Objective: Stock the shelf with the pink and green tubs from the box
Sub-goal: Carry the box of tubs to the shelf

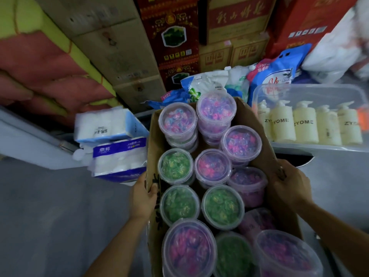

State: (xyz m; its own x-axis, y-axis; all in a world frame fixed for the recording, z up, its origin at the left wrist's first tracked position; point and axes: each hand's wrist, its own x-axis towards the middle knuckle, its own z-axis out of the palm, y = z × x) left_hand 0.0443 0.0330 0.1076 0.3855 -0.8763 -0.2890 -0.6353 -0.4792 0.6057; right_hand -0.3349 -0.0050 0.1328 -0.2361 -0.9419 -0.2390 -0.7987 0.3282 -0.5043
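Gripping opposite walls of the open cardboard box (153, 156), the left hand (142, 198) and right hand (289, 186) curl over its rims to keep it level, so the stacked pink tubs (213, 166) and green tubs (175, 165) stay upright inside, none yet shelved.

The box (257, 136) sits in the middle, running from near to far, with tubs (213, 167) packed inside it, some stacked on others at the far end. The left hand (144, 197) holds the box's left wall, the right hand (290, 184) its right wall. Tissue packs (111, 144) lie just left of the box, one on another. A bin (311, 92) of bottles (303, 124) stands to the right. Bags (263, 76) lie beyond the box, with cartons (169, 37) stacked behind them.
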